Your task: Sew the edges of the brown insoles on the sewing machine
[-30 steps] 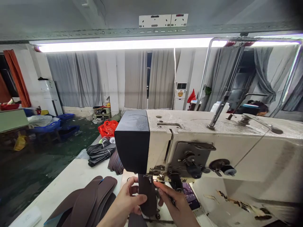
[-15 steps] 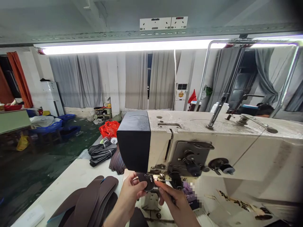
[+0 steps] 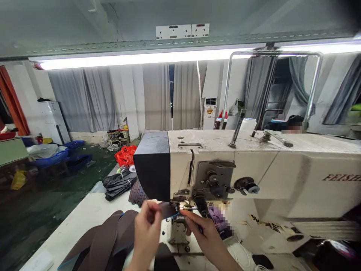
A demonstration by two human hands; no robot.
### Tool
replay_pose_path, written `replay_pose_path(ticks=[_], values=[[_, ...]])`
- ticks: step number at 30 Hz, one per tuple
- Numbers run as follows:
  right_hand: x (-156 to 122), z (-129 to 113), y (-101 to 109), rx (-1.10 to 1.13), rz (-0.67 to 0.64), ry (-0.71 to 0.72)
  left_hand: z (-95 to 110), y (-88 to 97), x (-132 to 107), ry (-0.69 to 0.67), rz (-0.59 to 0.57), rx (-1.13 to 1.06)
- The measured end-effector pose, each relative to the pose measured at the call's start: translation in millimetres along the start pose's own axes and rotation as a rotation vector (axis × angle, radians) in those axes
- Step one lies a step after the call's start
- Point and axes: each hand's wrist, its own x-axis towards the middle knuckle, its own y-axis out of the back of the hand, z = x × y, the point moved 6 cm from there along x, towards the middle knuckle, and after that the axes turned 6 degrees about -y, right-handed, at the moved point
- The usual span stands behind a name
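Observation:
A dark brown piece of sheet material with a blue lower edge lies under the needle area of the sewing machine. My left hand is closed at the left end of this piece, fingers curled and seemingly pinching it. At its right edge, the index fingertip of my right hand touches close to the presser foot. The other right fingers are curled around a small dark object, mostly hidden. Below my left hand, a pile of similar brown pieces spreads over the white table.
Bundled dark strips and a red plastic bag lie left of the machine head. A white box sits at the table's near left. Thread cones stand behind the machine. Part of another person's head shows beyond it.
The brown piece has turned from facing me to lying nearly edge-on. My left hand has shifted left and raised its fingers. My right hand stays by the needle. The view has swung right.

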Motion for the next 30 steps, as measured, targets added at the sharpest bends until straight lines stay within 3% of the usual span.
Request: replay_pose_path(ticks=[4,7,9,18,24,30], values=[[0,1,-1,0.017,0.006,-0.005,11,5.0,45,0.192,-0.312,0.078],[1,1,-1,-0.001,0.035,0.014,3,-1.3,45,0.28,-0.474,0.039],[2,1,0,-0.026,0.046,0.025,-3,-5.9,32,0.303,-0.513,-0.013],[4,5,3,-0.072,0.028,0.048,-26,-21.8,-12,0.256,-0.288,-0.315],[2,3,2,-0.056,0.03,-0.005,-48,-24.2,-29,0.269,-0.258,-0.313],[0,-4,3,-0.048,0.004,-0.032,-43,-26.1,-39,0.249,-0.227,-0.316]])
